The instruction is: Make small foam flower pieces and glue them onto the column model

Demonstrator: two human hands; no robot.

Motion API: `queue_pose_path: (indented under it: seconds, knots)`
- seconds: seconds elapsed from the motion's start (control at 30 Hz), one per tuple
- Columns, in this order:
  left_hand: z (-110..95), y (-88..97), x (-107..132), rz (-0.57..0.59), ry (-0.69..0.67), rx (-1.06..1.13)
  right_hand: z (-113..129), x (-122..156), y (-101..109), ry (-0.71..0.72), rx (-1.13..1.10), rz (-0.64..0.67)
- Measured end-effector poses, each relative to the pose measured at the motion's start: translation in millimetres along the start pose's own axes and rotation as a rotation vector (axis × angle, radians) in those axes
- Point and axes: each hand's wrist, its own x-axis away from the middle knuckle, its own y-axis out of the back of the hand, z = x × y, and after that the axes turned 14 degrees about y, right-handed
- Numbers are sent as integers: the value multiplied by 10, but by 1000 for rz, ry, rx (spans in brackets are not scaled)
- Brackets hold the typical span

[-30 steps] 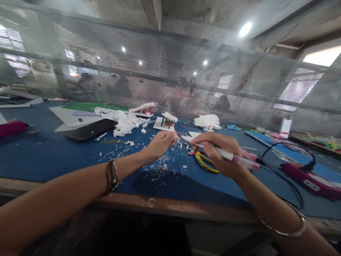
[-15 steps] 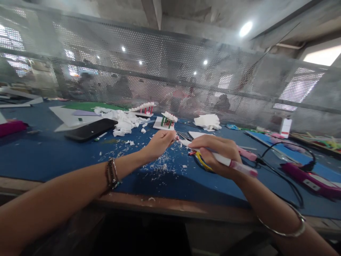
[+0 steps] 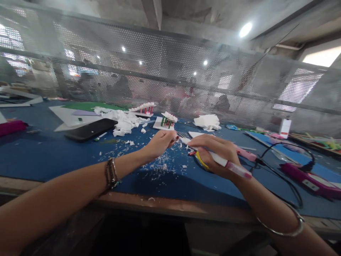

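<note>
My left hand (image 3: 161,144) is closed in a pinch on a tiny piece, partly reddish, mostly hidden by the fingertips. In my right hand (image 3: 222,149), fingers wrap round a white pen-shaped tool (image 3: 218,159) with a translucent pink rear end. Its front end points at the left fingertips, a small gap away. Under the right hand lies a tool with a yellow handle (image 3: 201,161), partly covered. Just beyond the left hand stands a small model (image 3: 167,121) with green posts and a white top on a white base. White shavings (image 3: 163,165) litter the blue mat below.
A similar model with red posts (image 3: 146,108), crumpled white scraps (image 3: 124,121) and a black phone (image 3: 92,129) are at left. Toward the right are a white stack (image 3: 207,122), a pink device (image 3: 246,153), black cable and a purple power strip (image 3: 310,179). Perforated metal panels (image 3: 160,71) rise behind.
My right hand has drawn slightly left and its tool's rear end has dipped a little. The tool's tip has come away from the left fingertips. My left hand stays in place.
</note>
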Motion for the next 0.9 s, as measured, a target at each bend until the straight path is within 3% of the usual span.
queue_pose_path:
  seconds: [0.1,0.33,0.5,0.63,0.77,0.9]
  knots:
    - [-11,8,5,64,15,56,7,-5,8,-26,26,-34]
    - [-35,15,13,349,125,328,39,-18,14,-16,-17,-79]
    - [-68,11,27,355,164,404,32,-19,5,17,-92,-56]
    - [-79,2,37,371,169,405,27,-8,13,-73,-55,-89]
    - [-84,-12,42,337,196,420,39,-20,9,12,-107,-58]
    - [-80,-19,40,304,182,430,49,-43,2,9,-25,-95]
